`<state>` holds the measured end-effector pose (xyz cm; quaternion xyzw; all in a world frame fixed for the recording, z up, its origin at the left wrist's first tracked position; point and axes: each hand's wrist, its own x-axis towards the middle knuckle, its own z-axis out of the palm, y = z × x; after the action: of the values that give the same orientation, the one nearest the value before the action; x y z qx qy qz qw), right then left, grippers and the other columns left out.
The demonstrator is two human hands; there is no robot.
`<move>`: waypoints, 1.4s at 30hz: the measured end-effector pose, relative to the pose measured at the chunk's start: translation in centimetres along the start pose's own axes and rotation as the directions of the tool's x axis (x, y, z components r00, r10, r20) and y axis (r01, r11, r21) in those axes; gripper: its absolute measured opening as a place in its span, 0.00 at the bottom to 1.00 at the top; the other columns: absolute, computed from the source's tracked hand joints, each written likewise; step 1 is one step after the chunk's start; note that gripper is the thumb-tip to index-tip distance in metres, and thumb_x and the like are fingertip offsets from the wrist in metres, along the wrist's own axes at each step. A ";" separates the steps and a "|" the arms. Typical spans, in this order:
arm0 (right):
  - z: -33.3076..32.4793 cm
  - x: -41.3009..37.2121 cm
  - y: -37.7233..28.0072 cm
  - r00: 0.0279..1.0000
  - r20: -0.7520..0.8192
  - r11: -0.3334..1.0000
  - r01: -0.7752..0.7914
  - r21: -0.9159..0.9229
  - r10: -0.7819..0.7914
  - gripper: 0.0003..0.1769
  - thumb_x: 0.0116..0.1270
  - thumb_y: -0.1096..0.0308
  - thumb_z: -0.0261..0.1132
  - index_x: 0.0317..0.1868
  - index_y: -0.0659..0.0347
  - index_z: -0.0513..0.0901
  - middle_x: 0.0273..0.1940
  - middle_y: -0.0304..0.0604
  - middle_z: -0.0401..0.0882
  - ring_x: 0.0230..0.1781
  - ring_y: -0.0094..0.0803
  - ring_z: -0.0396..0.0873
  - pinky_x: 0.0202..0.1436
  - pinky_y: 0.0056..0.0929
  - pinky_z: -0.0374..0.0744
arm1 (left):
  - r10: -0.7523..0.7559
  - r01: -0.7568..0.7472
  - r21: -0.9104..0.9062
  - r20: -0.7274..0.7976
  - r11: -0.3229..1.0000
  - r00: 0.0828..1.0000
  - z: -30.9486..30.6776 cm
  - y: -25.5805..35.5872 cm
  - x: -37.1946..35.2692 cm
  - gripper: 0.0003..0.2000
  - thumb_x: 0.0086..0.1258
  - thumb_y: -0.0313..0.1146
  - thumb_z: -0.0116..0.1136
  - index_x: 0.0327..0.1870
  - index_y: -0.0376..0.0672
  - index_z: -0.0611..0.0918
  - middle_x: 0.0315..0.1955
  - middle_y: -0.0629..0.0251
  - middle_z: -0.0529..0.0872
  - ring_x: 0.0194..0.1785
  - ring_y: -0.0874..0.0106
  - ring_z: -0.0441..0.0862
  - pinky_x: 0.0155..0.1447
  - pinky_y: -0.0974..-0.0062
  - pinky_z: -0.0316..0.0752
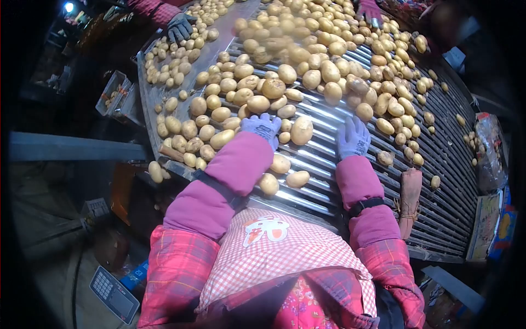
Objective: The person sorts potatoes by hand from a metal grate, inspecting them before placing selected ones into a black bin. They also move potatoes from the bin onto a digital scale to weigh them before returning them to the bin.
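Observation:
My left hand, in a light purple work glove, lies palm down among the potatoes, its fingers stretched out. A large potato sits just right of it on the metal slats. My right hand, gloved the same way, rests over the slatted rack with fingers extended and nothing visible in them. Potatoes lie thick ahead of both hands. Nearer my apron are a few loose ones, such as a potato. The undersides of both hands are hidden.
At the upper left, another person's gloved hand is by the potatoes; one more person's gloved hand shows at the far edge. A pinkish cloth bundle lies on the right slats. A digital scale stands at the lower left.

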<state>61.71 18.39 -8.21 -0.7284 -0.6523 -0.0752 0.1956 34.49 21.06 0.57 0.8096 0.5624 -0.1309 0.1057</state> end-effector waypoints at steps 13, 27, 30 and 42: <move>-0.1 0.0 -0.2 1.000 -0.022 1.000 -0.009 0.029 0.010 0.22 0.65 0.54 0.59 0.55 0.55 0.79 0.59 0.48 0.73 0.61 0.46 0.69 0.66 0.47 0.63 | 0.131 -0.125 0.119 -0.047 0.985 0.990 -1.7 7.3 2.5 0.43 0.49 0.62 0.64 0.68 0.53 0.68 0.71 0.58 0.57 0.70 0.54 0.59 0.60 0.50 0.64; 0.8 0.1 0.7 0.999 -0.025 0.999 0.039 0.006 -0.039 0.21 0.67 0.55 0.58 0.56 0.54 0.80 0.60 0.48 0.74 0.60 0.47 0.70 0.65 0.46 0.65 | 0.099 0.283 -0.847 0.268 -0.449 0.958 0.8 -0.2 2.6 0.36 0.51 0.52 0.66 0.58 0.37 0.75 0.51 0.51 0.78 0.55 0.59 0.77 0.58 0.56 0.74; 0.8 0.2 0.8 0.996 -0.055 0.997 0.074 -0.005 -0.074 0.20 0.68 0.55 0.58 0.55 0.56 0.80 0.59 0.49 0.75 0.60 0.47 0.72 0.65 0.44 0.67 | 0.083 0.048 -0.440 -0.060 -0.897 0.995 -0.5 -5.0 -7.6 0.38 0.57 0.61 0.57 0.62 0.38 0.72 0.58 0.49 0.74 0.60 0.51 0.74 0.58 0.49 0.74; 0.8 0.9 1.7 0.999 0.028 0.991 0.023 -0.131 -0.020 0.27 0.70 0.49 0.54 0.59 0.61 0.77 0.60 0.53 0.75 0.62 0.47 0.71 0.66 0.40 0.67 | -0.511 -0.476 -0.227 0.126 -0.849 0.850 9.8 -16.3 -28.6 0.30 0.61 0.65 0.49 0.51 0.48 0.79 0.54 0.60 0.79 0.54 0.52 0.78 0.55 0.46 0.71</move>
<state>63.38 19.37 -8.95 -0.7336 -0.6562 -0.1104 0.1377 8.74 -1.72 0.43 -0.0428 0.2793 0.7251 0.6280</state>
